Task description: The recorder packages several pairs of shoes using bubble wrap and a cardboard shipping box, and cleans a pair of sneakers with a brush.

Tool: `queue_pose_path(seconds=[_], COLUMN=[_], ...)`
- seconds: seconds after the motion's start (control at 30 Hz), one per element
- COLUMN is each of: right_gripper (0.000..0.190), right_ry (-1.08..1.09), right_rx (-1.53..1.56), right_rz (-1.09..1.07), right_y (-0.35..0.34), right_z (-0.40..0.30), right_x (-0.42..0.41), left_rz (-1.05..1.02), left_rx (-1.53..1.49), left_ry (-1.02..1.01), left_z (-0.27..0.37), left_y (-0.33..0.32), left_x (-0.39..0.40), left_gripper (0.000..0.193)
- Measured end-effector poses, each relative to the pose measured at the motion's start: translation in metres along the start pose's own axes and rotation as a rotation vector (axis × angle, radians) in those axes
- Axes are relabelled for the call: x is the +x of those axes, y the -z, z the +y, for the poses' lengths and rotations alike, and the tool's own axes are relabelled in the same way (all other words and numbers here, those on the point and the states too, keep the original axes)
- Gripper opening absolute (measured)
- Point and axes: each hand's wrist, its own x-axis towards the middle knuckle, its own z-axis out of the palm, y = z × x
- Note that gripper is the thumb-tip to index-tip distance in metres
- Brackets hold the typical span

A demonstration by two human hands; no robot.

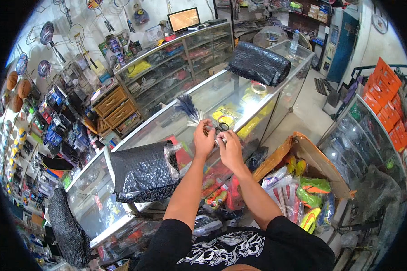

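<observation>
Above the glass display counter (203, 91), my left hand (204, 137) holds a badminton shuttlecock (196, 117) with pale quills and dark blue feather tips. Close beside it, my right hand (228, 144) is closed on something small that the fingers hide. A pair of scissors with black handles (223, 126) shows just behind the fingertips; which hand bears it I cannot tell. Left of my forearms lies a black bubble-wrap parcel (144, 172). Another black wrapped parcel (257, 63) rests farther along the counter, with a roll of tape (258, 87) near it.
An open cardboard box (274, 159) of bagged, bright shoes stands at the right. A black bubble-wrapped bundle (68, 227) is at the lower left. A plastic bottle (294, 41) stands at the counter's far end. Orange boxes (381, 101) are stacked at the far right; rackets hang on the wall.
</observation>
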Motion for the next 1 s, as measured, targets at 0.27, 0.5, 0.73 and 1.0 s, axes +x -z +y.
queue_pose_path(seconds=[0.27, 0.5, 0.73, 1.0], right_gripper=[0.011, 0.008, 0.012, 0.031], right_ry=[-0.255, -0.552, -0.487, -0.022], right_rx=[0.316, 0.817, 1.112, 0.599], right_rz=[0.013, -0.106, -0.037, -0.266], right_y=[0.019, 0.024, -0.005, -0.073], right_z=[-0.020, -0.058, -0.109, -0.191], right_x=[-0.071, -0.098, -0.098, -0.110], left_rz=[-0.017, 0.013, 0.028, 0.215], left_rx=[-0.039, -0.516, -0.547, 0.516], left_ry=[0.034, 0.151, 0.100, -0.219], left_z=[0.011, 0.024, 0.110, 0.112], left_y=[0.002, 0.039, 0.129, 0.307], left_x=[-0.017, -0.062, -0.158, -0.169], left_gripper=[0.021, 0.011, 0.011, 0.021])
